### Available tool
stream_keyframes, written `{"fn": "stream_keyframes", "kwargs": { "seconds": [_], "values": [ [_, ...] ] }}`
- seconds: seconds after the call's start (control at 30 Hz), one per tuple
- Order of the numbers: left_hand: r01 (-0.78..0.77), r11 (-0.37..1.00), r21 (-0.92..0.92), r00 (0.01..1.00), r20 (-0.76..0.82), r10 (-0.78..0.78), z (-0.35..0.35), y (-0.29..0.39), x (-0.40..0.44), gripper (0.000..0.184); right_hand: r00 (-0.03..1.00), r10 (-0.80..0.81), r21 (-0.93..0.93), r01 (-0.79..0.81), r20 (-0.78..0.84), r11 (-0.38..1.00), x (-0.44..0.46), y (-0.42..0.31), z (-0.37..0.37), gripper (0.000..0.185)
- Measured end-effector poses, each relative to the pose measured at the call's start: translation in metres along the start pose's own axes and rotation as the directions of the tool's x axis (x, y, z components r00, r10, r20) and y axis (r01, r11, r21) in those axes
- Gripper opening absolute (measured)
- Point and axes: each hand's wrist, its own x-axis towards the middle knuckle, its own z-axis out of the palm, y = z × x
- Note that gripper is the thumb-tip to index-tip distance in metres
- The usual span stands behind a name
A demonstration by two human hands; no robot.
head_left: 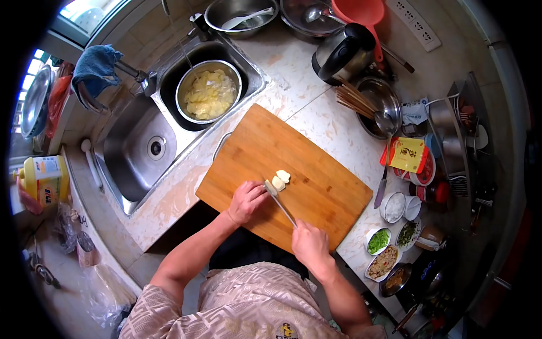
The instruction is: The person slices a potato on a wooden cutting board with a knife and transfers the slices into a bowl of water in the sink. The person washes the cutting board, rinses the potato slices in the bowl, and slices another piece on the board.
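My right hand (310,242) is closed around the handle of a knife (282,208), whose blade slants up and left over a wooden cutting board (333,189). At the blade's far end, my left hand (248,201) rests on the board with its fingers bent and pressed together. What those fingertips hold is hidden beside the blade. Just beyond the blade lie pale pieces that look like garlic, one piece (278,183) close to the knife and another piece (284,176) behind it.
Left of the board is a double sink (135,152); a metal bowl (209,116) of sliced yellow food stands in its right basin under running water. Along the right are an electric kettle (344,53), a bowl with chopsticks and a ladle (385,121), and dishes of chopped greens (379,242) and mince (384,261).
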Motion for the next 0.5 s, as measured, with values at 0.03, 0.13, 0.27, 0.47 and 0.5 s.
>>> {"fn": "stream_keyframes", "kwargs": {
  "seconds": [0.03,0.13,0.27,0.47,0.5],
  "values": [
    [0.008,1.000,-0.009,1.000,0.003,-0.008,0.000,0.000,-0.001,0.032,1.000,0.003,-0.018,-0.003,0.010,1.000,-0.003,-0.004,-0.003,0.021],
    [0.018,1.000,-0.020,1.000,-0.005,-0.018,0.000,0.000,0.001,0.032,0.998,0.033,-0.023,-0.032,0.050,0.999,0.007,0.002,0.010,0.021],
    [0.011,0.999,-0.035,0.999,-0.040,-0.012,0.000,0.001,0.003,0.031,1.000,0.024,0.080,-0.024,-0.007,0.997,0.014,0.016,0.019,0.019],
    [0.028,0.999,-0.044,0.999,-0.043,-0.030,0.003,0.000,0.000,0.030,0.999,0.022,-0.011,-0.022,0.042,1.000,-0.001,0.000,0.002,0.019],
    [0.027,0.999,-0.038,0.999,-0.034,-0.029,0.003,0.000,0.000,0.030,0.999,0.028,-0.008,-0.028,0.038,1.000,0.003,0.004,0.006,0.018]
  ]
}}
